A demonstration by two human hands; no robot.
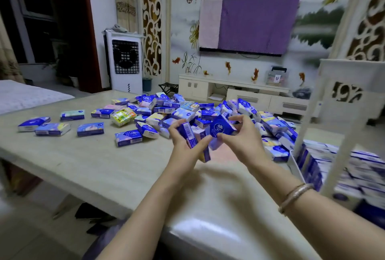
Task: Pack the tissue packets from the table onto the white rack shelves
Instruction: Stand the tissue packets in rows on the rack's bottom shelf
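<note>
Several blue-and-white tissue packets lie in a loose pile (179,111) across the far half of the beige table (87,155). My left hand (183,145) grips a small stack of blue packets (190,136) held upright above the table. My right hand (241,136) pinches one more blue packet (220,128) right beside that stack. The white rack (333,134) stands at the table's right edge, blurred, and its shelf holds rows of packed blue packets (337,166).
A yellow-green packet (123,116) lies in the pile's left part, with a few stray packets (52,128) further left. A white TV cabinet (239,91), a covered TV and a white air cooler (125,61) stand behind. A bangle circles my right wrist.
</note>
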